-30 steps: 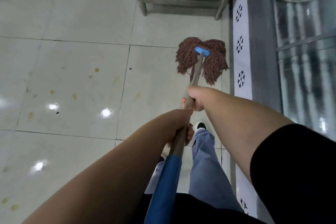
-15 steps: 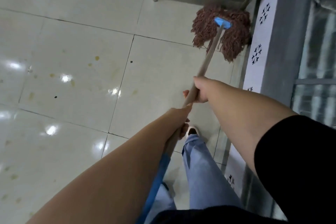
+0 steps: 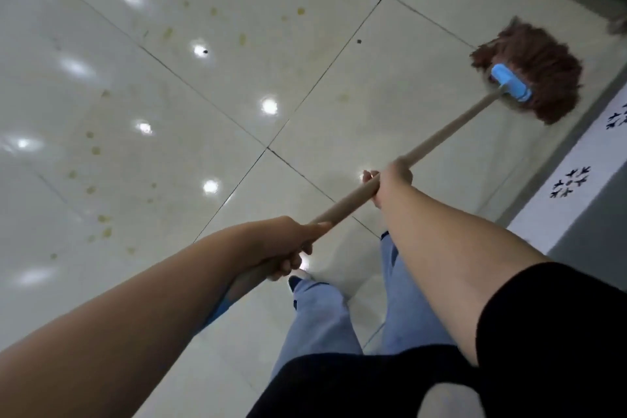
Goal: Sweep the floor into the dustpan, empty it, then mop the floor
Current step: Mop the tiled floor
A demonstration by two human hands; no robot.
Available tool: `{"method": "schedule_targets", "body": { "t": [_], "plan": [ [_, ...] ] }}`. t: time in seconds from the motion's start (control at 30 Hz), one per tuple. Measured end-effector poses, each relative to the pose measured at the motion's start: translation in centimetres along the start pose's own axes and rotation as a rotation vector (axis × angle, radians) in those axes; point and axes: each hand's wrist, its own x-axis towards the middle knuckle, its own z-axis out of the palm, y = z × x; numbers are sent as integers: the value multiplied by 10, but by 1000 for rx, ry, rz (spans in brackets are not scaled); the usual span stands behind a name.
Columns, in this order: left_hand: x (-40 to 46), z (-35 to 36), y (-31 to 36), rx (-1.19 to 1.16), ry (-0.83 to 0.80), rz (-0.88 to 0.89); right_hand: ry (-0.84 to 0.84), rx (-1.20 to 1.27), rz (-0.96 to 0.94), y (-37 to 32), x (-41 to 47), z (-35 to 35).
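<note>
Mopping stage under way; both hands, left hand (image 3: pixel 288 244) near, right hand (image 3: pixel 390 183) farther, wrapped around mop (image 3: pixel 529 71) handle; yellowish spots (image 3: pixel 98 149) left on floor (image 3: pixel 305 27); no dustpan visible.

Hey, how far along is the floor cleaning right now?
Sweeping looks finished: no broom or dustpan shows. Mopping is in hand: the left hand and right hand grip the mop handle, with the brown mop head on the tiles beside the patterned border. Left: the yellowish spots on the tiles farther left.
</note>
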Motion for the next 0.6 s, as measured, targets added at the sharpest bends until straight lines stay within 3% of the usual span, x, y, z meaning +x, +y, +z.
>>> {"method": "schedule_targets", "body": {
  "t": [0.2,0.33,0.47,0.6],
  "plan": [
    [-47,-31,-195,-2,47,-160,-2,-181,76,202,-57,42],
    [-84,-41,-285,-21,38,-266,-36,-276,184,292,-99,56],
    [-87,-38,-313,-71,46,-273,-36,-342,216,313,-109,60],
    [-69,-7,-291,-133,15,-263,-8,-403,181,289,-91,42]
  ]
}}
